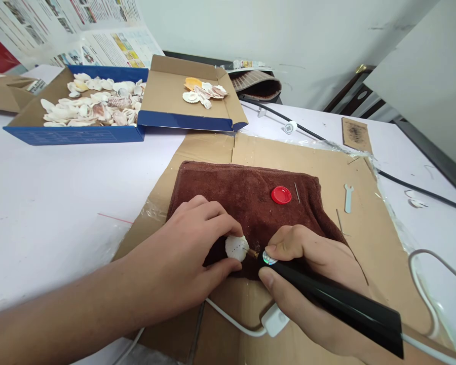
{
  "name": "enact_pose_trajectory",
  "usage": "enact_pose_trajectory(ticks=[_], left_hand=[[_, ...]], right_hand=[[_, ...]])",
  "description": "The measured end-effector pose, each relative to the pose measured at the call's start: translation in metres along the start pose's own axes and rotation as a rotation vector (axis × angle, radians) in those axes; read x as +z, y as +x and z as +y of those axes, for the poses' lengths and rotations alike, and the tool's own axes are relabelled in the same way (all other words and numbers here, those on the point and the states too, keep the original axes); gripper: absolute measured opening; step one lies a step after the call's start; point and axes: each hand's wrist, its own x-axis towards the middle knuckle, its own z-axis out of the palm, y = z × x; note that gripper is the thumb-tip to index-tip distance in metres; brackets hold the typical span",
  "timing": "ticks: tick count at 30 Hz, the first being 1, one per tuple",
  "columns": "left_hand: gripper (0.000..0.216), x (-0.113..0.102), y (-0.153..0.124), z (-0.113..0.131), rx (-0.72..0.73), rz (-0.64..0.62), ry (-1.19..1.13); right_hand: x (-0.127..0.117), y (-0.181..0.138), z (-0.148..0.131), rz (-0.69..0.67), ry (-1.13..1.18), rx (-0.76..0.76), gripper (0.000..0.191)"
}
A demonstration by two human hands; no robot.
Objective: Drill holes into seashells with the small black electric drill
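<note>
A small white scallop shell (235, 249) with a curved row of dark dots lies at the front of the folded brown towel (228, 185). My left hand (203, 243) grips the shell's edge between thumb and fingers. Wrapped round a black rotary hand drill (334, 296) is my right hand (307, 258), its thumb by the round silvery button. The drill's brass chuck points left, and its thin bit meets the shell's face near the right side; whether it has gone in, I cannot tell. A white cable leaves the drill's rear end.
A blue box (76, 134) of shells and its lid (167, 76) with several more stand at the back left. On the towel are a red cap (281, 195) and a thin metal pin (297, 192). A small wrench (348, 197) lies on the cardboard (380, 243). Cables cross the table.
</note>
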Motion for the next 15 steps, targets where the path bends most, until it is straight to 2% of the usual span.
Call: enact_pose_trajectory(ticks=[15], left_hand=[[0.018,-0.0005,-0.0019,0.0007,-0.010,-0.008,-0.007]], right_hand=[[0.0004,0.0004,-0.0013,-0.004,-0.018,-0.026,0.021]])
